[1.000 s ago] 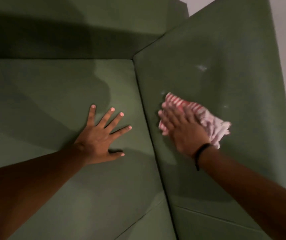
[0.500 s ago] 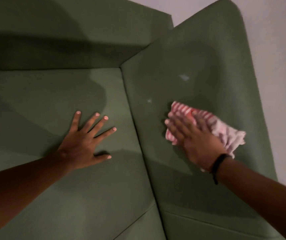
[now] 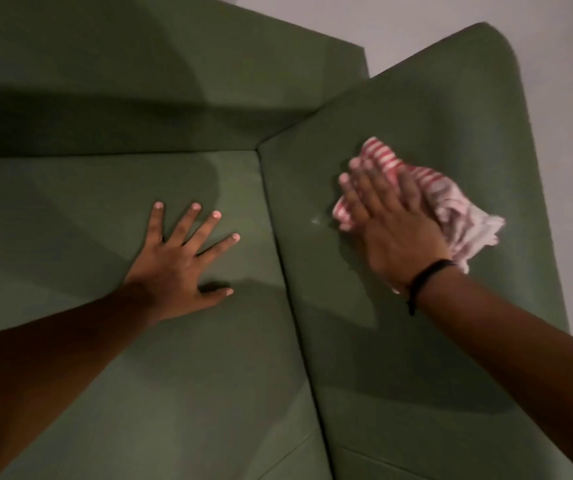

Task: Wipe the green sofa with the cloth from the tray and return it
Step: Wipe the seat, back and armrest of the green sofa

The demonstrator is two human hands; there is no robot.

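Observation:
The green sofa (image 3: 105, 202) fills the view, with its seat cushion on the left and its armrest panel (image 3: 416, 133) on the right. A red-and-white striped cloth (image 3: 458, 209) lies bunched on the armrest panel. My right hand (image 3: 392, 230) presses flat on the cloth, fingers together, with a black band on the wrist. My left hand (image 3: 181, 265) rests flat on the seat cushion with its fingers spread and nothing in it. A small pale smear (image 3: 316, 220) shows on the panel just left of the cloth. The tray is out of view.
The sofa backrest (image 3: 139, 81) runs across the top in shadow. A pale wall (image 3: 572, 133) shows behind and to the right of the armrest. A seam (image 3: 288, 289) divides seat cushion and armrest panel.
My right hand has slid the cloth up and away along the armrest panel, over one pale spot. My left hand has stayed planted on the seat. The view has tilted, showing more wall.

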